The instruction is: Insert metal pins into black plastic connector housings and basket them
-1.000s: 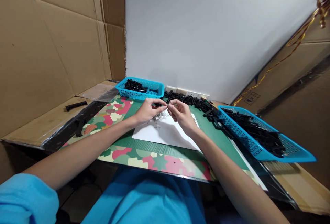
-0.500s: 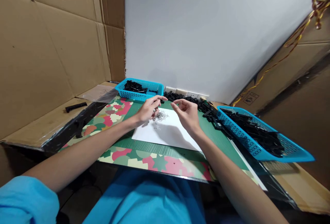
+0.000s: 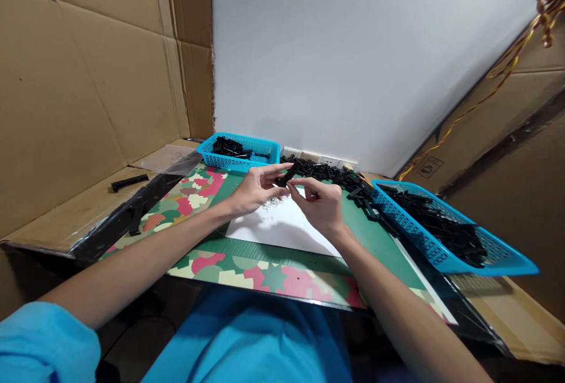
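Cardboard (image 3: 110, 71) stands on the left and a pale wall (image 3: 353, 47) on the far side of my green mat (image 3: 371, 247), where a blue basket (image 3: 233, 163) sits far left, another blue basket (image 3: 507, 266) lies to the right, and loose black parts (image 3: 329, 171) are heaped between them. Over the white sheet (image 3: 282, 236) and its scatter of tiny bits (image 3: 272, 202), my left hand (image 3: 255, 191) has thumb and fingers closed about one black piece (image 3: 289, 175), held tilted. My right hand (image 3: 322, 203) brings thumb and forefinger nearly together at its near end, though I cannot tell what they pinch.
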A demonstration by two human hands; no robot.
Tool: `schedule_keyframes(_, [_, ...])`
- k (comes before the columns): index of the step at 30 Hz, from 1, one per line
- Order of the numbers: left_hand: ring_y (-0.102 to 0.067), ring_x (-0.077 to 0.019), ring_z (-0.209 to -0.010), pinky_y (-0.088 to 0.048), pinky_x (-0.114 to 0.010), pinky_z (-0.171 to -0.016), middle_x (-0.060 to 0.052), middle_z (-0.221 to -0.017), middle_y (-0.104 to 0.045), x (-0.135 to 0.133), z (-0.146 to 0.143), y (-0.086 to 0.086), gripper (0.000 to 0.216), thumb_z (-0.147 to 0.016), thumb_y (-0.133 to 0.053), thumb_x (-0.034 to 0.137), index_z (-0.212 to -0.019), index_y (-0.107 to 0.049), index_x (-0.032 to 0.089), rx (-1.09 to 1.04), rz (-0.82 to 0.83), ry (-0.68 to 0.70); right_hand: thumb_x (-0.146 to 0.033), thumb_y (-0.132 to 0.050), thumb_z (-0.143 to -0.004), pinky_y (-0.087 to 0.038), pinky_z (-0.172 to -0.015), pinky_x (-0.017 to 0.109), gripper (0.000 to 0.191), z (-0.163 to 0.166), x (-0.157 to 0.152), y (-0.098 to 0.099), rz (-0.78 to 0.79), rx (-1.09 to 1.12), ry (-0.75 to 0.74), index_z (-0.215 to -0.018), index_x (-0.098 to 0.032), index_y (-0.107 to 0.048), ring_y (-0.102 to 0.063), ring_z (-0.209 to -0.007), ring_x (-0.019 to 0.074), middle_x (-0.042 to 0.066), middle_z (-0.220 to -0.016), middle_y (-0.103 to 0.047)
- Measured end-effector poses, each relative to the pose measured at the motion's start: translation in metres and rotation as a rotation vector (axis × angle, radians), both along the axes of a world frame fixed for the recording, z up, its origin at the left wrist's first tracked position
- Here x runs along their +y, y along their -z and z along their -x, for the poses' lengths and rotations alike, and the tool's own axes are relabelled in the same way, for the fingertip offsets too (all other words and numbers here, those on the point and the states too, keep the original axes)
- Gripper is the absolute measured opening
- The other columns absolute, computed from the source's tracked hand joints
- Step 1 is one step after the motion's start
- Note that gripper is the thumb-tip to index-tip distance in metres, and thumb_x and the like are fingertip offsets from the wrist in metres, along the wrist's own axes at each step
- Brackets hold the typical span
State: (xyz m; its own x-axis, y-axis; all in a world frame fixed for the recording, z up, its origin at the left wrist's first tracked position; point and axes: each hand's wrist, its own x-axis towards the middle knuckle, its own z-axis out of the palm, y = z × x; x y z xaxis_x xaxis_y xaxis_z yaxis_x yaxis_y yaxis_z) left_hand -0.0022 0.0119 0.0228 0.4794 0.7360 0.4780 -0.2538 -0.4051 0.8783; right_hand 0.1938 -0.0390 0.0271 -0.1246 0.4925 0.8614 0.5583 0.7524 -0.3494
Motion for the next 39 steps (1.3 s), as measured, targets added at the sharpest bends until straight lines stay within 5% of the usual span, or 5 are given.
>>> schedule_keyframes(5, [-0.078,-0.0316,-0.101,-0.067,-0.042,-0.085,-0.02,-0.122,-0.078,0.003,0.001,0.0,0.083,-0.063,-0.101,0.029,-0.137,-0.07,0.012,-0.06,0.109,0.007,-0.026,-0.077,-0.093,-0.026,-0.052,0.026,0.01,0.005,-0.002,0.0,0.05,0.088,-0.078,-0.094,-0.019,-0.083,-0.028,-0.052,0.0087,-0.007,-0.055,-0.039])
schedule_keyframes(12, [-0.078,-0.035,-0.106,-0.068,-0.041,-0.085,-0.019,-0.117,-0.079,0.001,0.004,-0.007,0.069,-0.057,-0.103,0.03,-0.119,-0.079,0.011,-0.082,0.056,0.029,-0.037,-0.079,-0.093,-0.03,-0.053,0.027,0.018,0.004,0.003,0.001,0.231,0.175,-0.171,-0.095,-0.021,-0.086,-0.025,-0.057,0.0114,-0.004,-0.059,-0.032])
schedule_keyframes(17, [-0.079,-0.0348,-0.103,-0.069,-0.04,-0.083,-0.019,-0.117,-0.079,0.002,0.006,-0.007,0.071,-0.056,-0.104,0.032,-0.12,-0.079,0.01,-0.075,0.028,0.002,-0.036,-0.075,-0.096,-0.032,-0.053,0.026,0.018,0.001,0.004,0.001,0.159,0.085,-0.119,-0.099,-0.02,-0.084,-0.024,-0.055,0.0107,-0.006,-0.058,-0.028])
schedule_keyframes(27, [-0.079,-0.0362,-0.104,-0.071,-0.041,-0.08,-0.018,-0.11,-0.081,-0.004,0.004,-0.01,0.057,-0.058,-0.101,0.034,-0.106,-0.083,0.01,-0.034,-0.028,-0.083,-0.019,-0.064,-0.101,-0.034,-0.052,0.022,0.018,-0.008,0.003,0.002,-0.107,-0.289,0.011,-0.111,-0.017,-0.079,-0.045,-0.046,0.0063,-0.002,-0.062,-0.066])
schedule_keyframes(39, [-0.079,-0.0357,-0.102,-0.071,-0.045,-0.085,-0.016,-0.11,-0.081,-0.001,0.008,-0.007,0.055,-0.055,-0.102,0.033,-0.101,-0.083,0.011,0.015,-0.041,-0.095,-0.023,-0.063,-0.104,-0.045,-0.056,0.023,0.02,-0.013,0.006,0.007,0.064,-0.295,-0.028,-0.113,-0.022,-0.081,-0.066,-0.056,0.0116,0.005,-0.092,-0.082])
